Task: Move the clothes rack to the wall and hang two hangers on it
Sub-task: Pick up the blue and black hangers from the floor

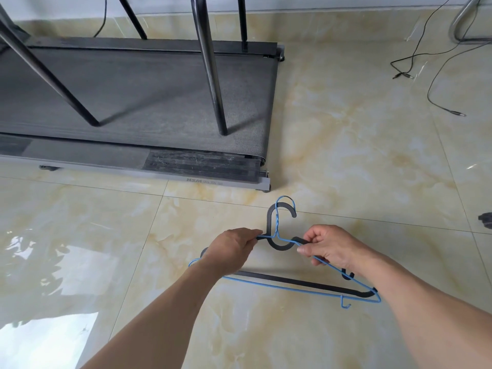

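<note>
Two bare forearms reach in from the bottom edge over the glossy marbled floor [346,145]; the left hand [231,249] has its fingers pinched shut on the left shoulder of the blue hanger [292,288], close beside the neck; the right hand [330,247] has thumb and fingers closed on the right shoulders of both hangers together, where the blue wire crosses the dark one. Blue hanger: thin coated wire, twisted at the neck, with a small hook hanging below its right corner. Black hanger [306,283]: thicker, flat, matt plastic with a broad C-shaped hook and a deep curved notch under the neck. Both lie stacked, blue on top, low over the floor tiles in the lower middle of the view; whether they rest on the floor I cannot tell. Their long axes run left to right, dipping a little toward the right; both hooks point away from the person, toward the treadmill [149,102], opening to the right. Beyond the hangers, the treadmill lies flat along the far wall; the dark metal legs of the clothes rack [213,75] stand on its belt. Loose black cables [436,83] trail across the floor at the upper right.
</note>
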